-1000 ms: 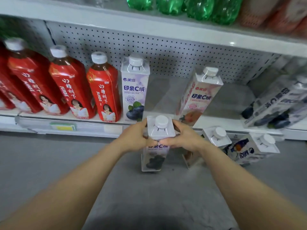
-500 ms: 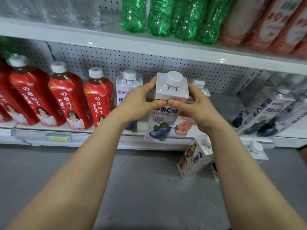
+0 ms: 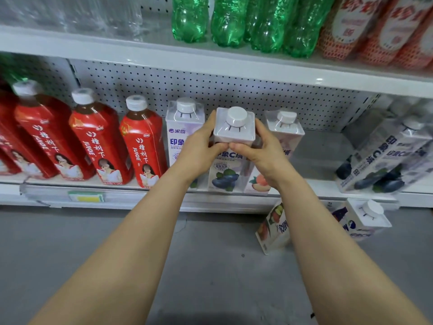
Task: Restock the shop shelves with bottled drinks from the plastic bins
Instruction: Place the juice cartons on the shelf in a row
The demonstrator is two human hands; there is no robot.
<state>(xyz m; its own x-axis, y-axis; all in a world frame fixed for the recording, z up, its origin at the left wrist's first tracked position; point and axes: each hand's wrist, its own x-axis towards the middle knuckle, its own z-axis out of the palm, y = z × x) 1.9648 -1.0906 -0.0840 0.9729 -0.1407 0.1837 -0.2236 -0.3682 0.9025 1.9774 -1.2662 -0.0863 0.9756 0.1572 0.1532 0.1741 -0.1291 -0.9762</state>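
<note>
We hold a square white blueberry-print drink bottle with a round white cap (image 3: pixel 230 148) by its shoulders, our left hand (image 3: pixel 199 148) and right hand (image 3: pixel 262 151) each clamped on one side just under the cap, thumbs meeting at the near face. Gripping it high from both sides keeps it upright and lets us steer its base, which sits at the near lip of the white metal lower shelf (image 3: pixel 304 186); whether it touches the shelf we cannot tell. It goes between a matching blueberry bottle (image 3: pixel 180 134) on the left and a peach-print square bottle (image 3: pixel 284 132) just right and farther back, so like sits with like. Left of those stands a row of red-labelled juice bottles with white caps (image 3: pixel 98 146). Far right, more blueberry bottles (image 3: pixel 384 158) stand grouped on the same shelf. On the grey floor below, two square bottles (image 3: pixel 365 219) wait, probably next to go up. We judge the next move is to slide the bottle back into line.
</note>
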